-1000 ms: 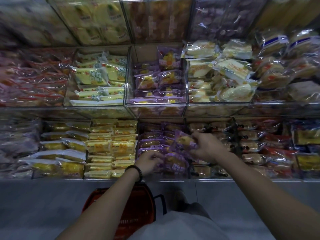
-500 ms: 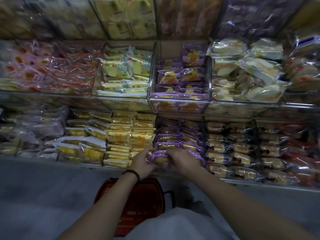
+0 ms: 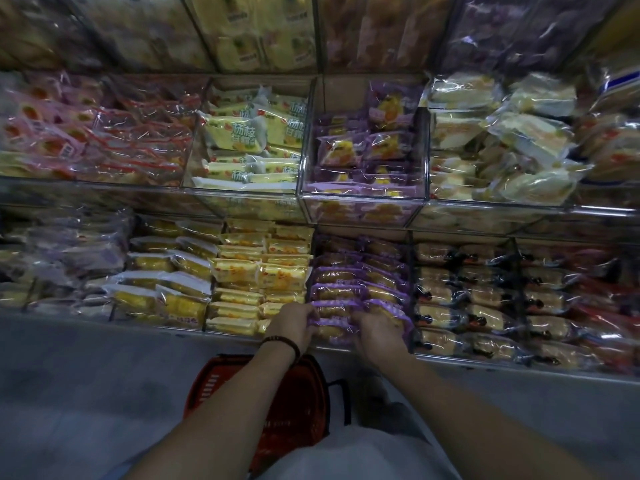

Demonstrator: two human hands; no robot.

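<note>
Shop shelf: left hand, right hand grip purple packets.

Dim light falls on tiered clear shelf bins along the wall; below them, a grey floor and a red basket

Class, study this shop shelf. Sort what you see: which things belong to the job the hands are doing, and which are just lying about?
Job in hand: left hand; right hand; front purple packets, which both hands grip.

Lying about: yellow packets alongside; red basket below; upper-shelf purple packets.
</note>
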